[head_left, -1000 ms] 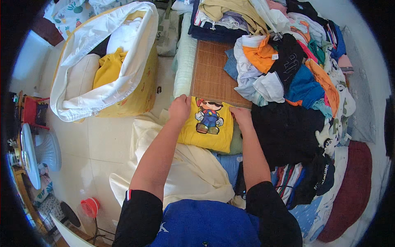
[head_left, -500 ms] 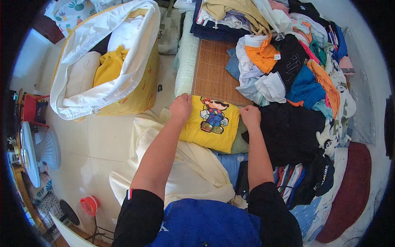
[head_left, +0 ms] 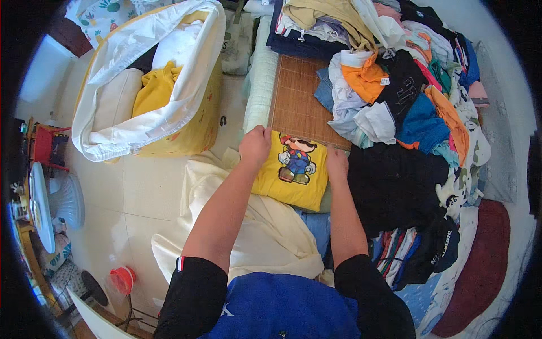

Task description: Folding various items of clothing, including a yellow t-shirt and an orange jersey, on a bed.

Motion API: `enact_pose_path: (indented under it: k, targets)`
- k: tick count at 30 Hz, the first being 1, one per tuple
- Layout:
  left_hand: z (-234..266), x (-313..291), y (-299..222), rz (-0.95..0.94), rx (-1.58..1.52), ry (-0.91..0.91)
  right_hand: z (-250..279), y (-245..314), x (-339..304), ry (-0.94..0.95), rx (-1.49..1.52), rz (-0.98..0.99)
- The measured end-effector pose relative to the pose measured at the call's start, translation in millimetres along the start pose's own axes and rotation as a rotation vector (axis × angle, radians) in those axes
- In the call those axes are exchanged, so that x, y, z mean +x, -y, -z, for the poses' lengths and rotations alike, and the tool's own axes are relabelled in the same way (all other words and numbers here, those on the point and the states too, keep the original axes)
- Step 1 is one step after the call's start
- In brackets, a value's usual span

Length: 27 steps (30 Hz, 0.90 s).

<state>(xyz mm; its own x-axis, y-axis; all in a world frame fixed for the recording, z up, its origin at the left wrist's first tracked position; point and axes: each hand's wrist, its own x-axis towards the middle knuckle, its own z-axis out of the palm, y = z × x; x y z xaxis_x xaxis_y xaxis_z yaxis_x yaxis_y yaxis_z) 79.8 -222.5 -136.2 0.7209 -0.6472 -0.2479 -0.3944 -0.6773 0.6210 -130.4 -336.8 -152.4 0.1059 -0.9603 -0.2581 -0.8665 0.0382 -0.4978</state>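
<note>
A yellow T-shirt [head_left: 271,178] lies folded in front of me, a cartoon figure in blue overalls printed on its upper face. At its far left corner my left hand [head_left: 256,146] is closed on the cloth, fingers curled under. My right hand [head_left: 337,164] grips the far right corner, its fingertips partly hidden at the edge. Beneath the shirt a strip of olive-green cloth [head_left: 326,201] shows. The shirt's far edge borders a brown bamboo mat [head_left: 299,96].
A yellow fabric hamper [head_left: 200,121] with a white lining holds clothes at the left. Heaped clothes [head_left: 418,133] cover the right side, with black garments [head_left: 395,186] beside my right arm. Folded clothes [head_left: 305,48] are stacked at the far end. Cream cloth [head_left: 259,237] drapes below my arms.
My right hand has shifted slightly inward and nearer to me along the shirt's right edge. The left hand keeps its hold on the corner. The whole view has moved a little.
</note>
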Motion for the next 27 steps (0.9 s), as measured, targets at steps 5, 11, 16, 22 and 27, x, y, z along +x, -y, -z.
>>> enact_pose_path:
  k: [5,11,16,22,27]
  targets:
    - [-7.1,8.0,8.7,-0.061,0.091,-0.106,-6.1,2.1,-10.5,-0.123,-0.025,0.061]
    - [-6.1,9.2,14.4,-0.186,0.218,-0.050,-10.7,3.2,-7.4,-0.129,-0.228,0.033]
    - [-9.7,6.2,27.9,-0.225,0.090,-0.061,-16.9,4.7,-8.3,-0.112,-0.331,0.095]
    - [27.4,-26.4,43.8,-0.124,-0.160,-0.029,5.1,3.7,-58.9,-0.290,-0.093,0.344]
    - [79.0,-81.5,48.1,-0.064,-0.261,0.303,-25.9,-21.6,-100.4,0.001,-0.293,0.575]
